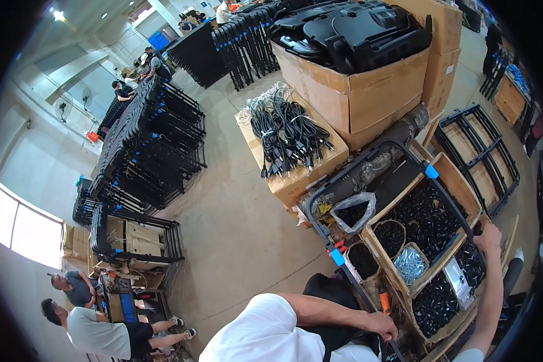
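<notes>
A black tubular metal frame (451, 200) with rounded corners slants over a parts tray. A blue piece (336, 257) wraps its left tube, and another blue piece (431, 171) sits near the far right corner. My left hand (381, 326) is closed around the near end of the left tube. Gripping the right tube, my right hand (489, 237) is at the tray's right edge. Beneath the frame, the cardboard-and-wood tray (408, 291) holds small black parts (434, 309), silver screws (410, 264) and a clear-and-white box (458, 282). An orange handle (385, 301) stands near my left hand.
Black cables (289, 130) lie on a carton left of the frame. Behind it, a large carton (350, 99) overflows with black plastic parts. More frames (479, 157) lean at right; stacked frames (145, 145) line the left. Two people (93, 326) are at lower left, others farther back.
</notes>
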Demonstrator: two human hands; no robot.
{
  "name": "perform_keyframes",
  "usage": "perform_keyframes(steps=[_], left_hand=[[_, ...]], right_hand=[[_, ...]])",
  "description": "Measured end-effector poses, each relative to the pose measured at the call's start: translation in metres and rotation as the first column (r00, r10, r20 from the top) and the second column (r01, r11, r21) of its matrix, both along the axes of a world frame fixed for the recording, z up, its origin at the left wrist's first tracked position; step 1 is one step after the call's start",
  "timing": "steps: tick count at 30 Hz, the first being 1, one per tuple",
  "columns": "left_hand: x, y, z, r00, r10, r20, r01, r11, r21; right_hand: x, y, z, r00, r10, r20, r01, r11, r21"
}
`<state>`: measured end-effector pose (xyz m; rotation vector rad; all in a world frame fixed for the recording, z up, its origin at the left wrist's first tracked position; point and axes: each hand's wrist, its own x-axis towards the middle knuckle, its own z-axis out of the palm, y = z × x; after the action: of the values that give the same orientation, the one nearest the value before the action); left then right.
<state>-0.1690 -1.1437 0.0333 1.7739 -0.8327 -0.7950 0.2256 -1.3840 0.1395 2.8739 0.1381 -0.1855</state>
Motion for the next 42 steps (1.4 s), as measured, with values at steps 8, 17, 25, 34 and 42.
perform_keyframes(steps=[8, 17, 25, 34, 42], left_hand=[[0.009, 0.018, 0.029, 0.992, 0.095, -0.086, -0.088, 0.993, 0.080], [0.013, 0.005, 0.018, 0.991, -0.029, -0.130, 0.051, 0.984, 0.169], [0.011, 0.012, 0.015, 0.995, 0.063, -0.078, -0.057, 0.995, 0.077], [0.015, 0.009, 0.010, 0.986, -0.083, -0.144, 0.087, 0.996, 0.020], [0.001, 0.002, 0.011, 0.958, -0.006, -0.285, -0.006, 0.999, -0.044]], right_hand=[[-0.002, 0.002, 0.001, 0.993, 0.083, -0.086, -0.081, 0.997, 0.017], [-0.003, -0.007, -0.011, 0.996, 0.089, 0.000, -0.089, 0.996, -0.011], [0.012, -0.019, -0.018, 0.984, 0.108, -0.139, -0.140, 0.960, -0.243], [0.007, -0.013, -0.018, 0.994, 0.108, -0.006, -0.108, 0.988, -0.114], [0.013, -0.029, -0.044, 0.986, 0.150, -0.079, -0.159, 0.981, -0.116]])
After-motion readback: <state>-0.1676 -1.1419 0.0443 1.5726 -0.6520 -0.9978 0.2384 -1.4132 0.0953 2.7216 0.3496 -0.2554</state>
